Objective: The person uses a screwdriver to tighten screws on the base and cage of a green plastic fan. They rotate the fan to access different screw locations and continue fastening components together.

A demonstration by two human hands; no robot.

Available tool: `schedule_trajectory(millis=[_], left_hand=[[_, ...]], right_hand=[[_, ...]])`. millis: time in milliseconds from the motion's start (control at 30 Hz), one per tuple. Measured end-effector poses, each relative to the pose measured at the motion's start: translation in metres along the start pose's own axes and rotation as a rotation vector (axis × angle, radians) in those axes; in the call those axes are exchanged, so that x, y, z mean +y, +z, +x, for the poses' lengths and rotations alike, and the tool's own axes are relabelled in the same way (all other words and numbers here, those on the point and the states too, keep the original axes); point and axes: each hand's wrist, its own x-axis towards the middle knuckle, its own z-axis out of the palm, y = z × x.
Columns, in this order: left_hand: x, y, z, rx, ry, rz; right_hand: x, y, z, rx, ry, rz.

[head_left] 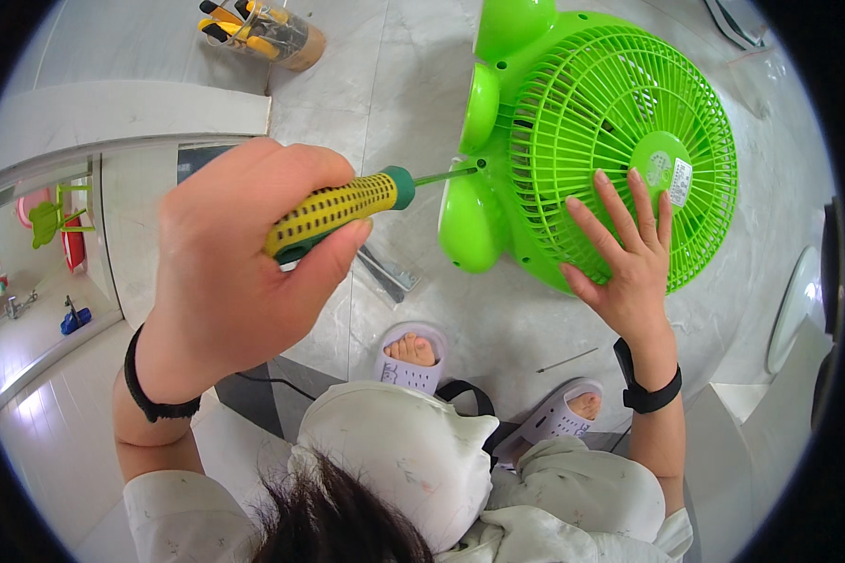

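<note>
My left hand is wrapped round the yellow and green handle of a screwdriver. Its thin shaft points right, and the tip meets a small dark screw hole in the rim of a bright green fan. The fan lies on the floor with its round slatted grille and a white label facing up. Rounded green lobes stick out along its left side. My right hand rests flat on the lower part of the grille, fingers spread, holding nothing. Whether a screw sits in the hole is too small to tell.
At the upper left stands a clear cup of yellow and black tools. A small clear packet lies left of the fan. Near my slippered feet is a thin metal rod. A pale round disc leans at the right.
</note>
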Motion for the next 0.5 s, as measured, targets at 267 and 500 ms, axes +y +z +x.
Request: schedule_trajectory(millis=[267,500], left_hand=[[-0.0035,0.0099,0.0084,0.011,0.035,0.065],[-0.0022,0.0104,0.0110,0.019,0.033,-0.004]], right_hand=[[0.0013,0.0026,0.0023,0.007,-0.008,0.001],[0.0032,0.0035,0.0008,-0.007,-0.030,-0.007]])
